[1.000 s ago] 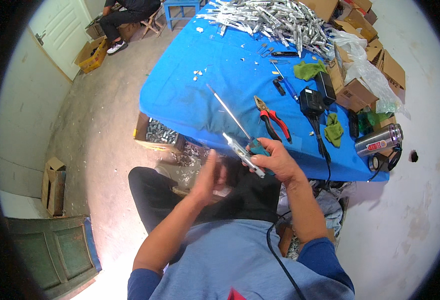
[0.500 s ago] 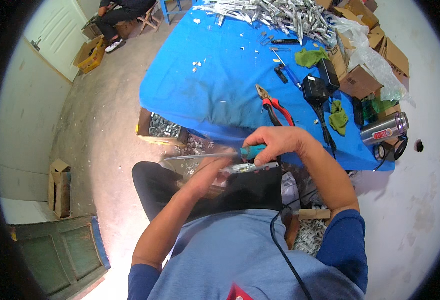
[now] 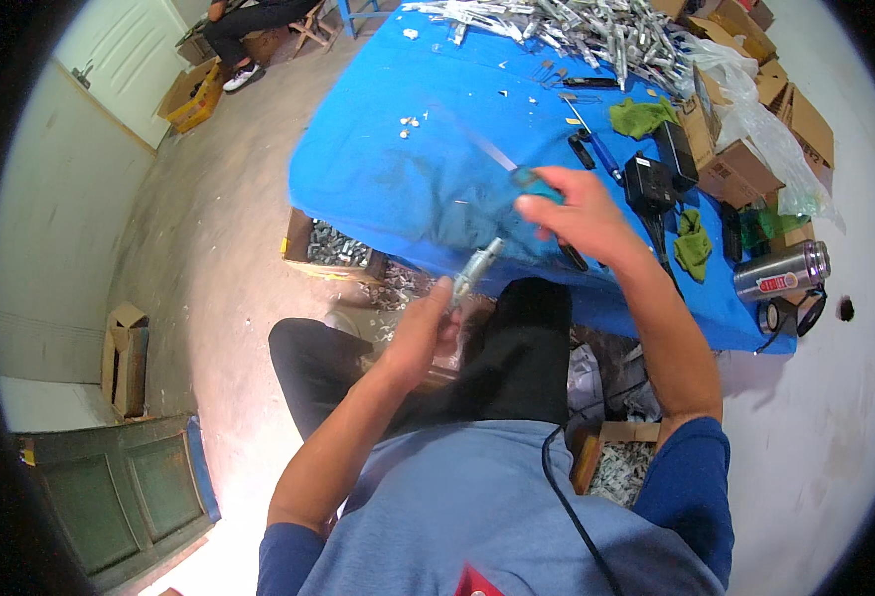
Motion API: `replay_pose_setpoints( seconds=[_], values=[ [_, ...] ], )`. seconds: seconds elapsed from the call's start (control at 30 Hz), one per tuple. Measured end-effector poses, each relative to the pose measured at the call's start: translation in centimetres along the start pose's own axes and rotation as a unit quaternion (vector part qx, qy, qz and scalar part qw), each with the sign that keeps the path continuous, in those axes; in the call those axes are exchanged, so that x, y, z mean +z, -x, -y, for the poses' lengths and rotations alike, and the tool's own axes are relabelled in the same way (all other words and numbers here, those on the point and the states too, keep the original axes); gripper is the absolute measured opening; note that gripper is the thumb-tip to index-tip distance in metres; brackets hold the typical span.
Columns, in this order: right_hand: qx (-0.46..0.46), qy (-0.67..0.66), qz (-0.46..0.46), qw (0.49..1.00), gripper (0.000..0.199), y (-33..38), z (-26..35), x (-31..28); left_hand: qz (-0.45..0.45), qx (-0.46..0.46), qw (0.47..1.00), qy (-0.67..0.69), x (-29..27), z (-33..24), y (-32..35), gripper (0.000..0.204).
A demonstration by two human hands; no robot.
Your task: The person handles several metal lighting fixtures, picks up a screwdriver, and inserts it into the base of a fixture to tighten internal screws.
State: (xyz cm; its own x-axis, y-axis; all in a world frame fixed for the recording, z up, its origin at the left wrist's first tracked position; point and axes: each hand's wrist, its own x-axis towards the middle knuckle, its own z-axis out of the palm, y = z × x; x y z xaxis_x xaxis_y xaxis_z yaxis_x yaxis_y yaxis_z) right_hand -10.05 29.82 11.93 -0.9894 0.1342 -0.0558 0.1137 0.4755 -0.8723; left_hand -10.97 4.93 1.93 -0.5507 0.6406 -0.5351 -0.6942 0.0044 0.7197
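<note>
My left hand [image 3: 424, 333] is closed around one end of a slim silver cylindrical part [image 3: 477, 266], whose free end tilts up and to the right, above my lap by the table's front edge. Over the blue-covered table [image 3: 358, 159], my right hand [image 3: 588, 214] grips a screwdriver by its teal handle [image 3: 535, 185]. Its blade, smeared by motion, points up and to the left, apart from the part. Beneath my right hand lie the pliers, mostly hidden, with a dark handle end [image 3: 574, 257] showing.
A heap of similar silver parts [image 3: 596, 40] covers the table's far side. On the right are a blue screwdriver [image 3: 604, 154], a black adapter [image 3: 648, 184], green cloths [image 3: 692, 244], a steel flask [image 3: 780, 273] and cardboard boxes [image 3: 740, 164]. A box of small metal pieces [image 3: 333, 243] stands below the table's left front.
My right hand has lifted the teal screwdriver away from the silver part, up over the table, covering the pliers. My left hand has turned the part from nearly level to a steep tilt.
</note>
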Motion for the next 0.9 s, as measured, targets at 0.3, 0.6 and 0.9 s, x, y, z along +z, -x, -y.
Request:
replay_pose_setpoints(
  seconds=[0.3,0.6,0.9],
  values=[
    [0.077,0.047,0.022,0.996,0.051,11.9,0.0,-1.7,-0.1,0.004,0.993,0.056,0.6,-1.3,-2.3,0.047],
    [0.057,0.018,0.043,0.997,0.046,14.9,-2.0,-1.7,-0.085,0.005,0.995,0.048,1.7,-1.0,-4.0,0.046],
    [0.023,0.052,0.045,0.997,0.043,14.4,-1.4,-1.9,-0.096,0.005,0.994,0.046,1.7,-0.8,-4.0,0.044]
  ],
)
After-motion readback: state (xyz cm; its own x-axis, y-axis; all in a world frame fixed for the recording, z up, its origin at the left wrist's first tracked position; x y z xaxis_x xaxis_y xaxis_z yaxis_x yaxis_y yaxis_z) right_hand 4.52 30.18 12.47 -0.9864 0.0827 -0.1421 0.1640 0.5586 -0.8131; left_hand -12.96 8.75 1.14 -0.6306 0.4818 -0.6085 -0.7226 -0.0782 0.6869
